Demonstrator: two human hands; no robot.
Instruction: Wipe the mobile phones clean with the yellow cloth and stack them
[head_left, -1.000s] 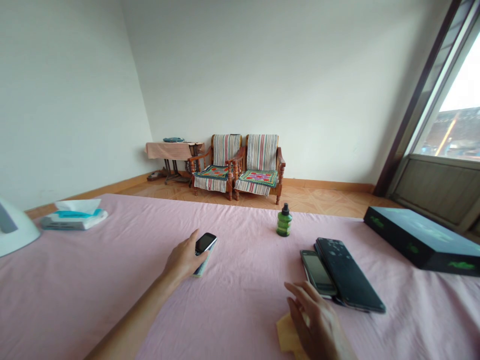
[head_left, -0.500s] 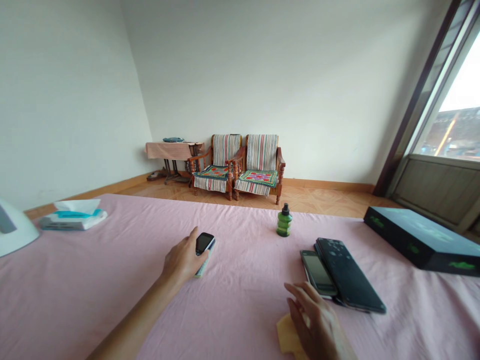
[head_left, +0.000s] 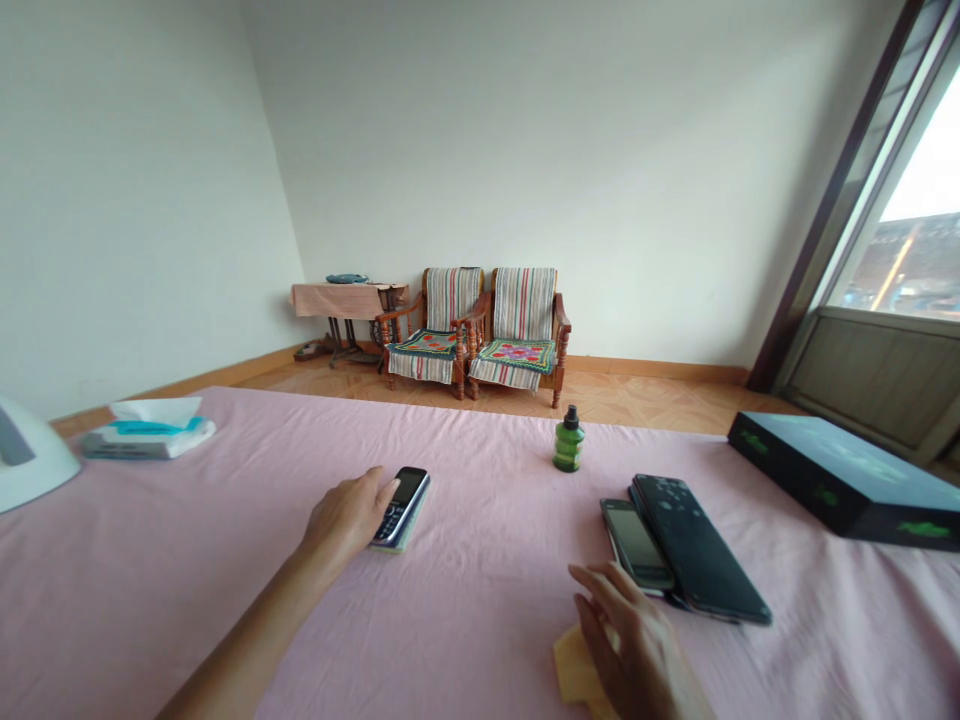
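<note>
A black keypad mobile phone (head_left: pixel 406 490) lies on a thin pale-edged item (head_left: pixel 412 528) whose kind I cannot make out. My left hand (head_left: pixel 346 520) is at the phone's left side, its thumb resting at the phone's edge and its fingers not wrapped round it. My right hand (head_left: pixel 626 635) lies with loosely bent, parted fingers partly over a yellow piece (head_left: pixel 576 665), possibly cloth, much of it hidden. Just beyond those fingers lies a grey touchscreen phone (head_left: pixel 637 545), against a long black case-like slab (head_left: pixel 697 550).
A green bottle with a black cap (head_left: pixel 568 442) stands farther back on the pink cloth (head_left: pixel 480 590). A tissue pack (head_left: pixel 150 440) and a white rounded object (head_left: pixel 30 465) are at left, a black box (head_left: pixel 855 475) at right. Two wooden chairs (head_left: pixel 517 310) stand beyond.
My left hand has slid left off the keypad phone, baring its keys; the thumb has gone from the right side to the left. My right hand is unmoved.
</note>
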